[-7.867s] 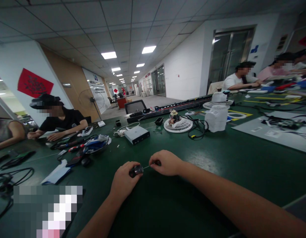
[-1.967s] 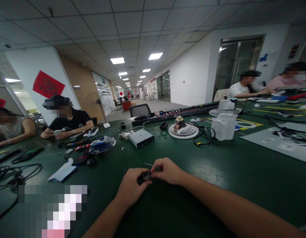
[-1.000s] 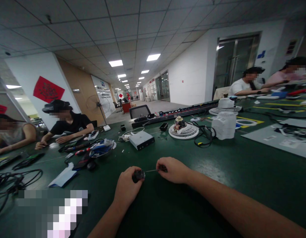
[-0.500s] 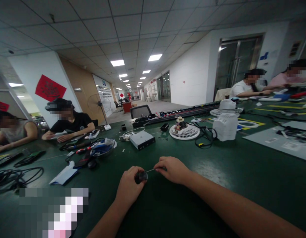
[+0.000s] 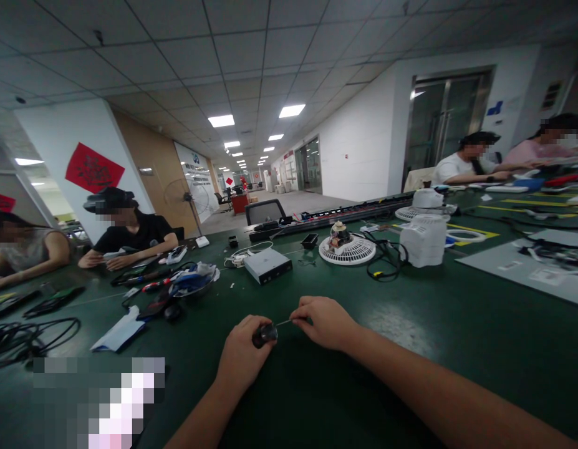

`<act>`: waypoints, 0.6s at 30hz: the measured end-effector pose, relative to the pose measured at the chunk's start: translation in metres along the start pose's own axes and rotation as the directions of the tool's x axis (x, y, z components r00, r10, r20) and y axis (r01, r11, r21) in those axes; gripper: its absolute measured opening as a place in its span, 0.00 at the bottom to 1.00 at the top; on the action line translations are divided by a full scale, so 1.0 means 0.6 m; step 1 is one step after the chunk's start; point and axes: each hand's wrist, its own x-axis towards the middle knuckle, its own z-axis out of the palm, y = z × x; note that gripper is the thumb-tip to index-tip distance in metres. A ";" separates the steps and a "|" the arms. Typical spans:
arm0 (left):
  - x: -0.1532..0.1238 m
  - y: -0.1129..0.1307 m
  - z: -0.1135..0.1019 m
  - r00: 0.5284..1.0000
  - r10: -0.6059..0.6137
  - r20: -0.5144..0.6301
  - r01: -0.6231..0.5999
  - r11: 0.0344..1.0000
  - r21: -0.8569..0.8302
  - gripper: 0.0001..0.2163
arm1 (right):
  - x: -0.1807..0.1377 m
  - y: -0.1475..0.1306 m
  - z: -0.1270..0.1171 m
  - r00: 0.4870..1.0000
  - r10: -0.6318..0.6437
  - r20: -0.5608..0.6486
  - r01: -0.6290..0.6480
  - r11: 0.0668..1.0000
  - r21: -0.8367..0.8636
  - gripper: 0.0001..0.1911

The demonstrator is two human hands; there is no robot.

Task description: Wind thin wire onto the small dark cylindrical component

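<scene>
In the middle of the head view, my left hand [image 5: 245,349] is closed around a short dark cylindrical piece [image 5: 265,336] with a shiny end. A thin metal rod [image 5: 283,322] runs from beside that piece to the fingertips of my right hand [image 5: 323,320], which pinch its far end. Whether rod and cylinder are one part, I cannot tell. Both hands are just above the green table [image 5: 312,399]. Beyond them lies a grey disc drive [image 5: 265,267], apart from both hands.
A white fan grille with a motor [image 5: 347,246], a black cable [image 5: 389,262] and a white housing [image 5: 423,242] stand behind right. Left are a blue cloth [image 5: 192,279], a pale blue sheet [image 5: 119,328] and coiled cables [image 5: 40,340]. Several people sit around the table.
My hands keep the same hold on the dark piece and the rod. The view has shifted very slightly; nothing else visibly differs nearby.
</scene>
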 end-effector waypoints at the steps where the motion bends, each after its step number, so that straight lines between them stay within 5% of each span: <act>1: 0.000 0.000 0.000 1.000 0.001 -0.004 -0.001 1.000 0.005 0.10 | 0.000 0.001 0.000 1.000 -0.009 0.018 0.009 1.000 -0.006 0.12; 14: 0.001 -0.005 0.002 0.999 0.041 -0.007 -0.041 0.999 -0.005 0.12 | -0.001 0.002 0.000 0.998 -0.031 0.048 0.029 0.999 0.037 0.11; 18: 0.000 -0.004 0.001 1.000 0.029 0.003 -0.029 0.999 -0.015 0.12 | 0.000 0.000 0.000 0.998 0.067 0.002 -0.067 0.993 0.097 0.11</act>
